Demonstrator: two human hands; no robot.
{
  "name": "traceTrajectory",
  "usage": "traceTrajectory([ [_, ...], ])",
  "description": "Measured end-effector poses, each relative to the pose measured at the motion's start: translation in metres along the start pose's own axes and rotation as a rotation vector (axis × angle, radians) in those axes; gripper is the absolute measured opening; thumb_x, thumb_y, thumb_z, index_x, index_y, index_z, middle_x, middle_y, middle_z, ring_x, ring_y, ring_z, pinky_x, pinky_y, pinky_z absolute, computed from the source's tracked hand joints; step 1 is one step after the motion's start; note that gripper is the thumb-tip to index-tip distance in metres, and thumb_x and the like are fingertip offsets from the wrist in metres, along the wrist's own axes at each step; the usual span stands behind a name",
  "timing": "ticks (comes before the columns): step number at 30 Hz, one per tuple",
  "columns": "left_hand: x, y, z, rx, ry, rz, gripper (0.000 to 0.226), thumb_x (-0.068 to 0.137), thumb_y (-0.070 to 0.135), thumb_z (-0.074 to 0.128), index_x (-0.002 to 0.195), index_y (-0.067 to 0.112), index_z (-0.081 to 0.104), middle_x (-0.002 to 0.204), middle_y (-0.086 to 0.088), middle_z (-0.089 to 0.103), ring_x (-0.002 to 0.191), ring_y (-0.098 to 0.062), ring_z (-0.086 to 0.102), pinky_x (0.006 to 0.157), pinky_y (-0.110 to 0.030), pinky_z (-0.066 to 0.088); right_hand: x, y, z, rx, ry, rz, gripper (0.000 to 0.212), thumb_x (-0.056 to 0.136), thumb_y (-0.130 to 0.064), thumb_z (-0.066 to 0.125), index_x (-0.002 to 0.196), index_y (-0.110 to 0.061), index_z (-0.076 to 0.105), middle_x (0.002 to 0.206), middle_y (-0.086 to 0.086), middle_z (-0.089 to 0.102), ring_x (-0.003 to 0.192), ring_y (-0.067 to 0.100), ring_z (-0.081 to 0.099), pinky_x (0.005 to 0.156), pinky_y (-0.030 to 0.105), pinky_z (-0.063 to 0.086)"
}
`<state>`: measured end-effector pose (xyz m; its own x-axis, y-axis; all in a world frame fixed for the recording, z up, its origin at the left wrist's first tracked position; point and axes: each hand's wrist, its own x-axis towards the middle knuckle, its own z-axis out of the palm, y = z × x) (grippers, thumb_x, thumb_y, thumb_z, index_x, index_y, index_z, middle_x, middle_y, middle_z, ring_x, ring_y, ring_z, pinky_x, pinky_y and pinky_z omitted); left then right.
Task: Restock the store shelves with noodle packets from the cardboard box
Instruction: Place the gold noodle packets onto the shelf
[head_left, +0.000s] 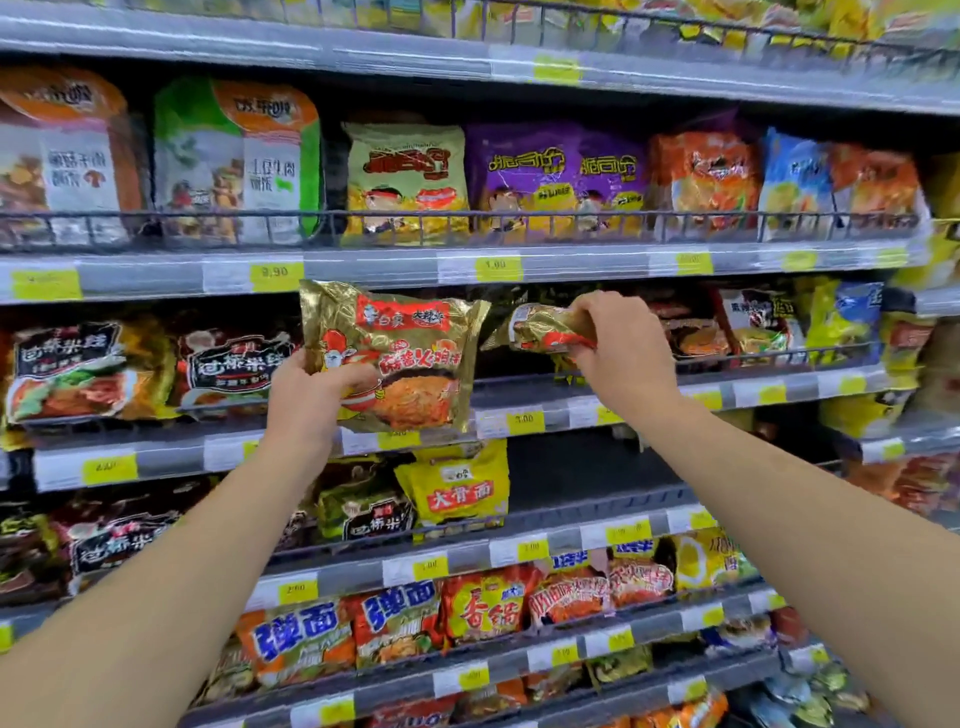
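Gold noodle packet (395, 358) upright, facing out; second gold packet (545, 328) edge-on, at shelf gap.

Single head view, facing forward, close to store shelves (519, 410) (wide-angle, arm's reach)

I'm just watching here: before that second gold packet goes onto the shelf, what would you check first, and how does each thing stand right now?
1. Right hand grips its gold packet firmly: ok.
2. Left hand holds the spare gold packet securely: ok, thumb across its front.
3. Free room on the middle shelf behind the packet: ok, a dark gap shows there.
4. Packet faces front: not ok, it is turned edge-on.
5. Price tag matches this product: cannot tell, too blurred.
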<state>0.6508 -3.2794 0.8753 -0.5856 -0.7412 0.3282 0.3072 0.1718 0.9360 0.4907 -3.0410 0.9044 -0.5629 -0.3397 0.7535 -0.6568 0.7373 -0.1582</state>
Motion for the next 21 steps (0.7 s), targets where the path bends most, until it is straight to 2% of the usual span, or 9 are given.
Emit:
traceTrajectory([
  [1,0.003,-0.003,0.001,0.003,0.016,-0.006,0.101,0.047,0.037,0.085,0.138,0.013,0.047,0.135,-0.004,0.056,0.121,-0.028,0.053,0.1,-0.051,0.041,0.007,0.002,0.008,0.002,-0.013,-0.025,0.032,0.082,-0.021,0.073,0.113,-0.021,0.064,0.1,0.002,0.066,0.095,0.028,0.059,0.076,0.041,0.053],
  [4,0.004,-0.007,0.009,-0.026,0.056,-0.03,0.057,0.061,0.019,0.082,0.114,0.014,0.061,0.111,-0.001,0.067,0.104,-0.021,0.061,0.096,-0.05,0.041,0.023,0.011,0.031,0.018,-0.055,-0.105,0.034,0.083,-0.022,0.072,0.116,-0.022,0.063,0.103,0.002,0.067,0.095,0.028,0.059,0.077,0.041,0.053],
  [7,0.002,-0.009,0.021,-0.086,0.116,-0.042,0.075,0.057,0.017,0.081,0.127,0.005,0.055,0.113,-0.002,0.068,0.107,-0.023,0.06,0.092,-0.048,0.038,0.039,0.017,0.051,-0.034,-0.071,-0.246,0.04,0.084,-0.024,0.071,0.123,-0.025,0.061,0.107,0.001,0.067,0.096,0.028,0.06,0.078,0.04,0.053],
  [8,0.002,-0.009,0.023,-0.101,0.128,-0.037,0.07,0.06,0.015,0.08,0.125,0.004,0.056,0.111,-0.002,0.068,0.105,-0.022,0.06,0.087,-0.045,0.038,0.042,0.016,0.057,-0.061,-0.068,-0.293,0.042,0.084,-0.025,0.07,0.125,-0.026,0.06,0.108,0.001,0.067,0.097,0.027,0.06,0.078,0.039,0.051],
  [11,-0.006,-0.011,0.042,-0.136,0.181,-0.007,0.031,0.076,-0.001,0.07,0.105,0.005,0.061,0.091,0.004,0.067,0.084,-0.005,0.059,0.069,-0.033,0.037,0.054,0.018,0.072,-0.046,-0.055,-0.409,0.046,0.087,-0.023,0.067,0.131,-0.024,0.056,0.119,0.001,0.064,0.105,0.028,0.057,0.084,0.04,0.044],
  [13,-0.009,-0.016,0.048,-0.129,0.215,0.014,0.025,0.078,-0.004,0.067,0.099,0.008,0.062,0.086,0.006,0.067,0.08,-0.003,0.058,0.065,-0.03,0.036,0.059,0.018,0.077,-0.016,-0.038,-0.445,0.047,0.087,-0.022,0.066,0.134,-0.022,0.055,0.123,0.002,0.063,0.107,0.029,0.056,0.087,0.042,0.043],
  [16,-0.013,-0.018,0.049,-0.164,0.263,0.038,0.019,0.078,0.0,0.068,0.086,0.017,0.063,0.085,0.008,0.067,0.084,-0.011,0.057,0.068,-0.031,0.037,0.062,0.018,0.079,0.032,-0.024,-0.503,0.048,0.087,-0.024,0.067,0.134,-0.021,0.055,0.122,0.002,0.064,0.104,0.03,0.058,0.084,0.042,0.044],
  [18,-0.015,-0.019,0.05,-0.202,0.258,0.036,0.024,0.079,0.001,0.068,0.082,0.024,0.06,0.086,0.01,0.066,0.089,-0.014,0.055,0.078,-0.039,0.035,0.062,0.019,0.083,0.038,-0.085,-0.508,0.047,0.089,-0.028,0.065,0.135,-0.025,0.053,0.123,0.001,0.061,0.105,0.029,0.057,0.083,0.041,0.044],
  [21,-0.02,-0.016,0.058,-0.213,0.231,0.047,0.03,0.072,0.006,0.076,0.091,0.022,0.06,0.095,0.004,0.067,0.103,-0.02,0.059,0.095,-0.046,0.036,0.065,0.03,0.09,0.035,-0.201,-0.449,0.049,0.089,-0.042,0.063,0.135,-0.03,0.051,0.124,0.002,0.06,0.108,0.029,0.056,0.084,0.04,0.049],
])
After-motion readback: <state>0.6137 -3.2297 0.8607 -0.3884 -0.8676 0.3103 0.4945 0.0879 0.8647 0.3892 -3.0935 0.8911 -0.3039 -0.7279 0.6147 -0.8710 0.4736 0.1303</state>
